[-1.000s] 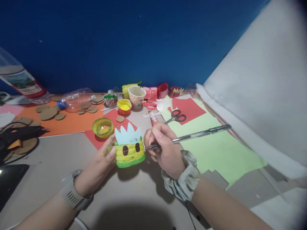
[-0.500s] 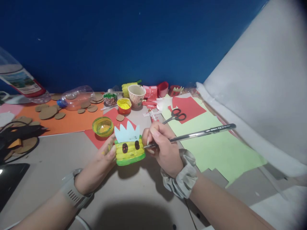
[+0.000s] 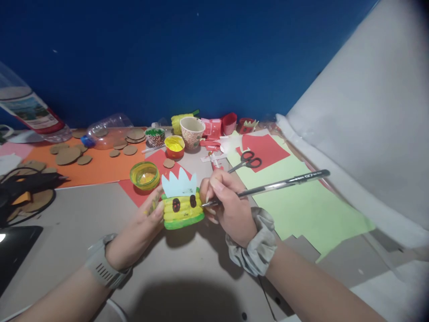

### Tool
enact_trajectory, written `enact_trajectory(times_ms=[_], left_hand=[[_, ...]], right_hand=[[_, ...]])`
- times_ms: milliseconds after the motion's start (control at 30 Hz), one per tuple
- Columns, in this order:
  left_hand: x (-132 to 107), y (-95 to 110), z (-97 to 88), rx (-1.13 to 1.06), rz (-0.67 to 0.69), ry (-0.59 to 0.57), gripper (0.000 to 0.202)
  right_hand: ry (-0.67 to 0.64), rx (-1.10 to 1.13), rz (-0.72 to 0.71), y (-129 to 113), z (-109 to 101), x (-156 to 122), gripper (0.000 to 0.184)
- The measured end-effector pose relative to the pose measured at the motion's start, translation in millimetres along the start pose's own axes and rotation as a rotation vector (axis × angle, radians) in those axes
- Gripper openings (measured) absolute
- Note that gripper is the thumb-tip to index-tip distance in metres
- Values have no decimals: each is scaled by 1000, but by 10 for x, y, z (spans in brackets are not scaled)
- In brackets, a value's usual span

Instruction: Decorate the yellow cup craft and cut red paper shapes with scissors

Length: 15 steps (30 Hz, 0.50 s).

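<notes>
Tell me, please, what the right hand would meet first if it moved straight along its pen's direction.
Probably the yellow figure in the left hand: the pen in the right hand points at its edge, though depth is unclear.

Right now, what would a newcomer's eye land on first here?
Probably the yellow-and-green craft piece with dark eyes and a spiky pale-blue paper crown, held in the left hand near mid-picture. Next, the pen in the right hand, its tip close to the piece's edge. Behind the table, the deep-blue backdrop fills most of the top.
</notes>
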<state>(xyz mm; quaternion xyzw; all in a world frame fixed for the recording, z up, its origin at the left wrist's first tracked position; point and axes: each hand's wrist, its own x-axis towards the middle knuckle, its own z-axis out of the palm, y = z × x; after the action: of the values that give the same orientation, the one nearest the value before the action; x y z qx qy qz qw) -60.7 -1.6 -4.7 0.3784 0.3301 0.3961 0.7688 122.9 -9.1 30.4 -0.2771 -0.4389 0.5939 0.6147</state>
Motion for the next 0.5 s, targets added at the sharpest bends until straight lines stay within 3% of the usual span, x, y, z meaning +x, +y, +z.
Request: enact_trajectory(times_ms=[500], left_hand=[[-4,-4,-15,9,8,2,60]], right_hand=[[-7,10,2,-3,-8,6,29]])
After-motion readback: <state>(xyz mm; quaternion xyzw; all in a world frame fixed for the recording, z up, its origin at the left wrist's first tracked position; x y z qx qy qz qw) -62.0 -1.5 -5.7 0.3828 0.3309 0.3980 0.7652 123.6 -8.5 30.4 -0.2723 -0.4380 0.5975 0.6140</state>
